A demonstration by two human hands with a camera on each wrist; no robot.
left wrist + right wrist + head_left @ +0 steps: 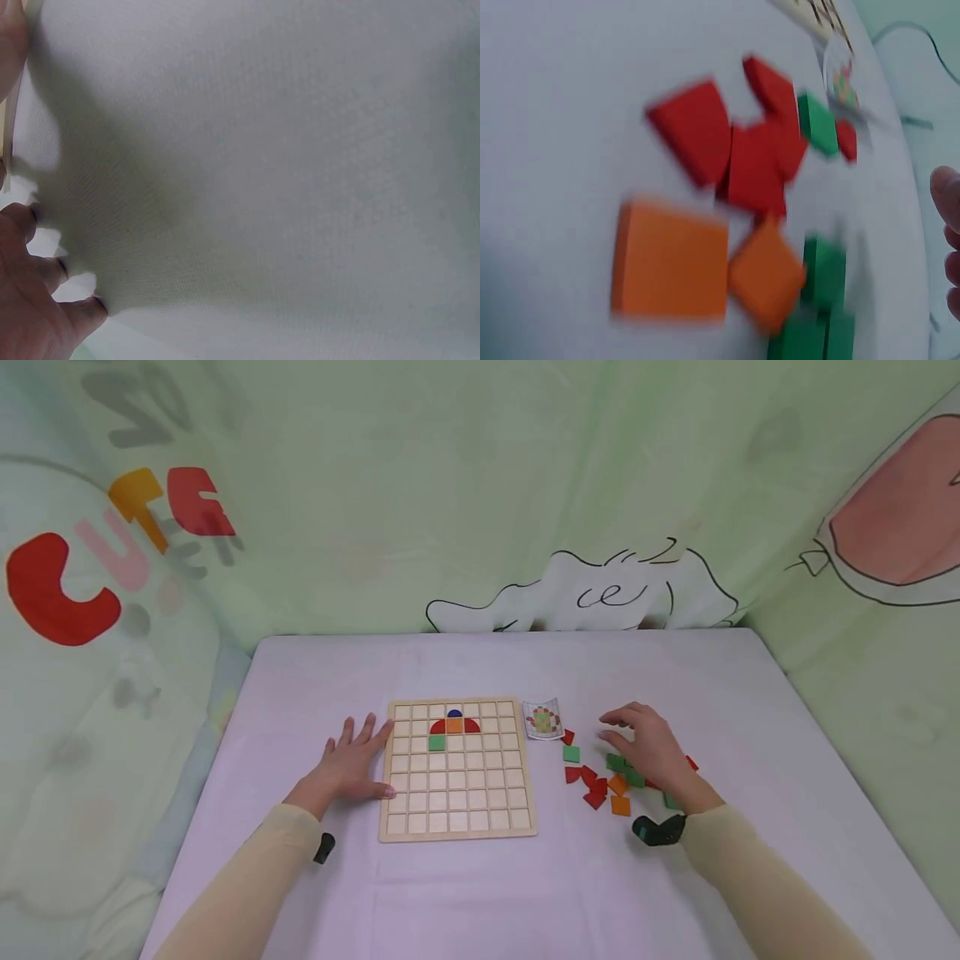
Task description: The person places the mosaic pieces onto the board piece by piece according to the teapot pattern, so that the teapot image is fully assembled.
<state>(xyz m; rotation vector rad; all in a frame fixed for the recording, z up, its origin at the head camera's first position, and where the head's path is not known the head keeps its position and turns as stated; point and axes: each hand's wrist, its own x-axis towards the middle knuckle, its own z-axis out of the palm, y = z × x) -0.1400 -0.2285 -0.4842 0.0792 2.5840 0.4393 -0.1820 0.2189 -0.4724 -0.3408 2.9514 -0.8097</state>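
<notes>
Five tiles [454, 726] sit in the upper cells of the wooden board [458, 838]. Left hand [351, 768] — fingers spread, gripping nothing — touches its left edge. Right hand [651, 747], thumb and fingers apart, no piece seen between, hangs over loose pieces [595, 801]. Picture card [543, 720] just beside board on counter [465, 893]. Risks: fumbling could scatter bunched pieces; a left-hand nudge might skew the board.

Grid board [458, 822]: pale bare-looking wood, matt, smooth. Red pieces [694, 135], orange pieces [673, 266] and green pieces [821, 126]: smooth, matt faces; core material cannot be determined. Picture card [542, 720]: thin, paper-like; gloss not determinable. Desk [465, 902]: covered in matt cloth, fine weave visible in the left wrist view. Curtain [375, 502]: printed cloth, matt, lightly creased. Sleeves [757, 877]: plain cloth, matt.
</notes>
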